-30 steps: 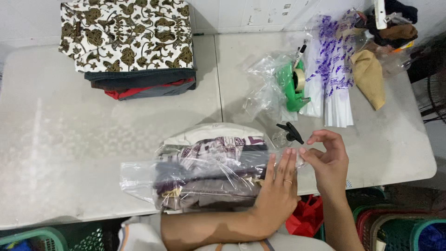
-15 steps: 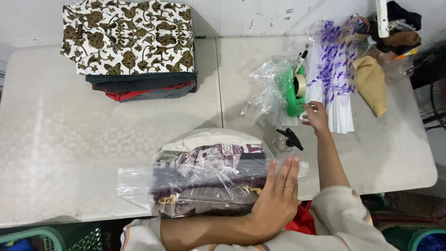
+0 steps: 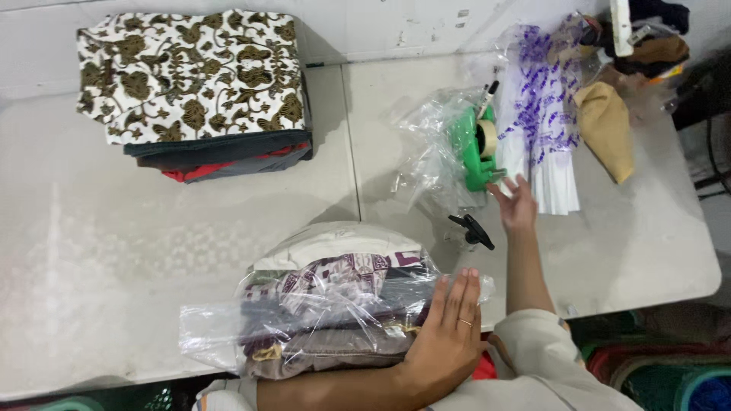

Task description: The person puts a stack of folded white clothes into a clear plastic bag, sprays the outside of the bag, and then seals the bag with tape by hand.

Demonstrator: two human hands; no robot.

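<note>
A clear plastic bag (image 3: pixel 304 320) stuffed with folded patterned cloth lies at the table's near edge. My left hand (image 3: pixel 445 339) rests flat on the bag's right end, fingers spread, holding it down. My right hand (image 3: pixel 516 202) is stretched out over the table with its fingertips at the lower end of a green tape dispenser (image 3: pixel 480 148). I cannot see anything in that hand. A black spray nozzle (image 3: pixel 472 228) lies just left of my right wrist.
A stack of folded cloth with a brown-and-white floral top (image 3: pixel 194 84) sits at the back left. Crumpled clear plastic (image 3: pixel 434 152), a pile of purple-printed bags (image 3: pixel 544 129) and a tan cloth (image 3: pixel 605 125) lie at the back right. Coloured baskets (image 3: pixel 670 377) stand below the table.
My right hand left the bag's end and reached forward and right to the tape dispenser. My left hand stayed pressed on the bag.
</note>
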